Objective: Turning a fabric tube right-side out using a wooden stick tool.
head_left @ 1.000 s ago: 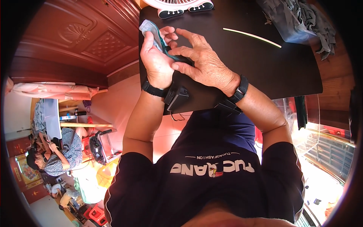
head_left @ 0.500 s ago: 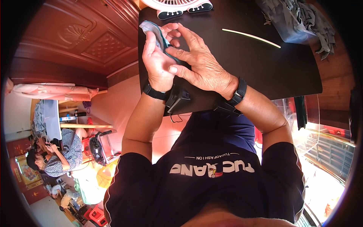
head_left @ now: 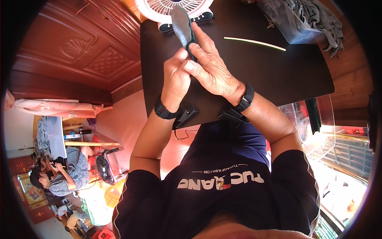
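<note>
left grip (head_left: 176, 77) pinches a grey cloth (head_left: 181, 27), its lower end hidden; whether right grip (head_left: 214, 71) pinches, cannot tell.

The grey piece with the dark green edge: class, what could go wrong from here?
The grey piece sticks out beyond the left hand, so it might bend or slip. It overlaps the fan in view; if close, it could bump it. The pale strip on the table could get brushed by the right hand.
</note>
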The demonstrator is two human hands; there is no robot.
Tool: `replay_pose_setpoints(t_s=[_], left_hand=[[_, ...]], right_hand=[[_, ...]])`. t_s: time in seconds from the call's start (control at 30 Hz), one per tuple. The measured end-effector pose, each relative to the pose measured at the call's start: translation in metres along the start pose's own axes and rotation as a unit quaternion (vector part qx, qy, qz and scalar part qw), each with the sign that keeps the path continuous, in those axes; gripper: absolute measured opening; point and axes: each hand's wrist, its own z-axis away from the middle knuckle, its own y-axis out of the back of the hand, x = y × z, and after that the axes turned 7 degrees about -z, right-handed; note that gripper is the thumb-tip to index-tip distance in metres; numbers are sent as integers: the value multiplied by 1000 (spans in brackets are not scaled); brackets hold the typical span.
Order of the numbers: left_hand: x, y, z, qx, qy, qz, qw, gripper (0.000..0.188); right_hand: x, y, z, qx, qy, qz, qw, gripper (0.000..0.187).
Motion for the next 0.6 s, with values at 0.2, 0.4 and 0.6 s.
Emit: replay_pose_setpoints(t_s=[0.2, 0.4, 0.6], left_hand=[[-10, 5, 2, -71, 12, -49, 996, 14], [-11, -2, 5, -129, -6, -158, 979, 13], [-6, 16, -7, 5, 136, 111, 984, 44]], right_hand=[[6, 5, -5, -10, -26, -32, 999, 66], [5, 8, -8, -14, -104, -270, 957, 37], [6, 6, -9, 1, -138, -313, 940, 39]])
